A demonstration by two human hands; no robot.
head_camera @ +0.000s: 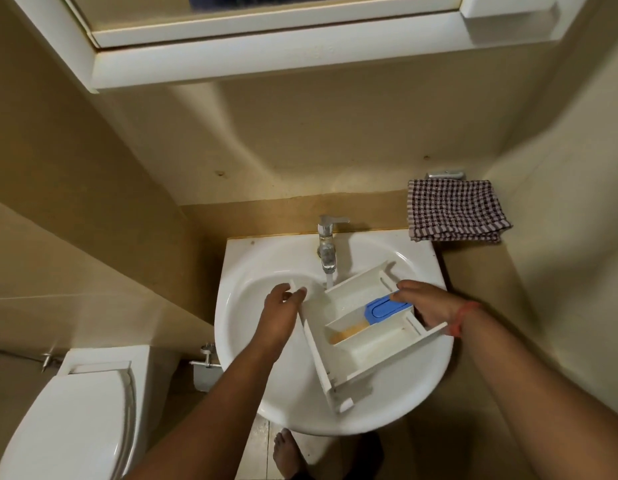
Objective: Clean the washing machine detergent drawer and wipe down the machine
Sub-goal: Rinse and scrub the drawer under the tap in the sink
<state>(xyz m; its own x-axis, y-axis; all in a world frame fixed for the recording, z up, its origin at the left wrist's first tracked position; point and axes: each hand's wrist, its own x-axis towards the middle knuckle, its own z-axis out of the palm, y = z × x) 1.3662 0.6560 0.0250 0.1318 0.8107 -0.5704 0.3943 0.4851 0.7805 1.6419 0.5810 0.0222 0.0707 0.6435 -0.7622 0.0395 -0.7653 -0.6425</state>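
Beige bathroom walls close round a white sink (252, 358) where the rinsing step of the task looks to be under way.

The left hand (283, 306) pinches the far end of the detergent drawer's front panel between thumb and fingers (295, 293), curled narrow on its edge. The right hand (427, 303) grips the drawer's back end, thumb lying over the top beside the blue insert (387, 308) and the other fingers wrapped underneath, out of sight. Between the two hands the detergent drawer (361, 336) is held tilted over the sink bowl, its back corner just under the tap (326, 247), from which a thin stream of water (329, 280) runs down beside that corner.

Judging by the orange-brown residue (347, 332) lying in the middle compartment, the washing is far from done. The next move probably calls for shifting the drawer so that the stream falls into that soiled compartment, then rubbing the residue loose; the wet plastic may be slippery, so a firm hold on both ends seems wise.

Counted: one drawer with three compartments, one blue insert, one tap, one sink. Right of the tap, on the wall, hangs one checked towel (456, 209). Left of the sink stands one toilet (75, 410). Above the tap, one white cabinet (266, 60). Below the sink's front rim, one bare foot (286, 452) shows.
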